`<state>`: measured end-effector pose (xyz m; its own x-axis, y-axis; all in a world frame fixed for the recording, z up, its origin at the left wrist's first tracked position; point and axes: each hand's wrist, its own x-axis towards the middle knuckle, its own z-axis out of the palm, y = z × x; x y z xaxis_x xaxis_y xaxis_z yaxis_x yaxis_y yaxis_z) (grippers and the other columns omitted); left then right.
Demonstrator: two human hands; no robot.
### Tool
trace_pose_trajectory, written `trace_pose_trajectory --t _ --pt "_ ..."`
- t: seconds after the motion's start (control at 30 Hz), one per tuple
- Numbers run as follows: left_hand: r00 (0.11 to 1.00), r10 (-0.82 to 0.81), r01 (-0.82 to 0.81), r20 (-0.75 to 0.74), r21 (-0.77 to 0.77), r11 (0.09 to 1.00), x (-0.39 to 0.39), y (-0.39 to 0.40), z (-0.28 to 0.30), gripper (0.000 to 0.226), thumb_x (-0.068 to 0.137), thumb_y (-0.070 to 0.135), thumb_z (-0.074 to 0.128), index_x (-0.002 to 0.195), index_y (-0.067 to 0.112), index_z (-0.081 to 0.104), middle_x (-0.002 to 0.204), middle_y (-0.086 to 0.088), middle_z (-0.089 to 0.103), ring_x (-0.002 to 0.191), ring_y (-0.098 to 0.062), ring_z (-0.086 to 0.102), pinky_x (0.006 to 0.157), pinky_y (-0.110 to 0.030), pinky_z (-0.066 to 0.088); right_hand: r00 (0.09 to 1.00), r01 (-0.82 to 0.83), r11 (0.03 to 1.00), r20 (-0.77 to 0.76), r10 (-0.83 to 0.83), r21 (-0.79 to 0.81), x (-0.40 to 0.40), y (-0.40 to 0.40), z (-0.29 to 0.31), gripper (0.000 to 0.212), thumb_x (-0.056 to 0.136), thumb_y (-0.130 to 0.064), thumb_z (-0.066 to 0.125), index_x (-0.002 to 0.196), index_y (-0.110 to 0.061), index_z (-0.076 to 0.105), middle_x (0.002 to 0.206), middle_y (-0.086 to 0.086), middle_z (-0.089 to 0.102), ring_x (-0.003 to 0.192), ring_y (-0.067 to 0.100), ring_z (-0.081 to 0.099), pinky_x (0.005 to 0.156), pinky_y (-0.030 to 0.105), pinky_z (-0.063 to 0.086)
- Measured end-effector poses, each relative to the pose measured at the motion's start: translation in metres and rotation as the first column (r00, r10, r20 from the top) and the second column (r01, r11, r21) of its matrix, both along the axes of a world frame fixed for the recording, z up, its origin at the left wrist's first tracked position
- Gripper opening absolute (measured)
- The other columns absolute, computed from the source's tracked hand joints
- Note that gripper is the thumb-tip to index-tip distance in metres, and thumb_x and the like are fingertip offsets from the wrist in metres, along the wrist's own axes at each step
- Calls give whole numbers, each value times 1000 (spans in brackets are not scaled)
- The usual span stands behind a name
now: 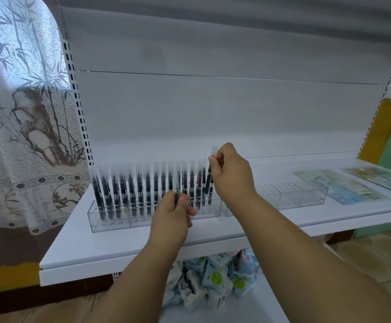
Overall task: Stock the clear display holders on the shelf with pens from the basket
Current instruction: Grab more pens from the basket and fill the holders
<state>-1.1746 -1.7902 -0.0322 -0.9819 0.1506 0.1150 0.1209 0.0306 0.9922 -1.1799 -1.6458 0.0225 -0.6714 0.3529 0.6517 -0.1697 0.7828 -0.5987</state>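
Pens [148,190]: dark-barrelled with frosted clear caps, standing upright in two rows in the left clear display holder [110,220], at the left part of the white shelf [78,248]. Roughly sixteen show in the front row; the back row is too overlapped to count exactly.

One further pen [209,173] is held near-upright at the right end of the rows, cap uppermost, its lower end at the holder's last slots.

Clear display holders: two. The second holder [290,194], just right of the first, shows only its grid of slots.

Right hand [230,173]: raised above the holder's right end, back toward the camera, fingers curled and pinching that pen near its cap.

Left hand [173,213]: lower, in front of the holder's middle, fingers closed around a dark pen [177,197] whose clear cap rises among the standing rows.

Flat printed packets [343,187]: at least two groups lying at the shelf's right end; print illegible.

Small wrapped packs [215,280]: a heap on the lower shelf, count unclear; lettering too small to read.

Bamboo-pattern curtain [26,101]: left of the shelving.
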Motion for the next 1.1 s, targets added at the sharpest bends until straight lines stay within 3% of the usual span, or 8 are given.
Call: trace_pose_trajectory --t 0.27,0.43,0.57,0.7,0.77,0.9,1.1 --pt "1000 14 -15 15 7 1000 0 0 -2 22 106 24 40 98 17 59 77 -6 66 53 -14 48 56 -30 40 983 -8 1000 182 5 13 -8 2 -24 16 100 -23 51 90 -11 45 73 5 57 69 25 57 61 36 47" --pt "1000 14 -15 28 5 1000 -1 0 -1 22 106 23 40 99 16 59 78 -6 66 51 -13 47 52 -26 39 967 -9 1000 253 13 -16 -11 0 -25 13 97 -21 55 92 -12 48 74 -1 55 70 20 55 57 27 41" --pt "1000 -18 18 23 -12 1000 -2 5 2 20 106 22 43 101 16 61 78 -4 66 54 -13 48 55 -29 40 981 43 992 192 -20 -120 4 -5 -26 18 95 -34 59 97 -19 50 80 -7 56 70 9 54 59 24 41" --pt "994 -105 106 20 -74 992 1 11 8 23 105 23 44 95 14 63 67 1 61 51 -10 47 47 -20 38 910 -235 908 249 331 -347 22 -17 -19 12 96 -31 60 94 -20 64 81 -5 64 61 4 58 57 17 47" --pt "988 -154 155 14 -85 984 4 15 11 24 105 21 43 93 14 62 66 1 60 49 -7 48 43 -16 38 881 -289 867 241 407 -407 26 -13 -13 9 96 -22 61 94 -15 66 77 -1 65 56 8 58 55 18 49" --pt "989 -147 147 -4 -63 987 4 21 9 21 103 17 47 91 17 64 84 -4 68 65 -13 56 69 -30 52 927 -203 914 232 295 -351 26 4 -5 8 95 -22 61 92 -16 64 84 0 66 67 7 60 67 25 52" --pt "988 -66 41 -141 -176 984 5 24 13 17 101 20 52 88 16 62 81 -1 68 64 -10 59 64 -27 48 942 -222 903 159 296 -368 24 1 -6 9 94 -27 63 93 -19 61 88 1 67 77 17 67 72 30 55"
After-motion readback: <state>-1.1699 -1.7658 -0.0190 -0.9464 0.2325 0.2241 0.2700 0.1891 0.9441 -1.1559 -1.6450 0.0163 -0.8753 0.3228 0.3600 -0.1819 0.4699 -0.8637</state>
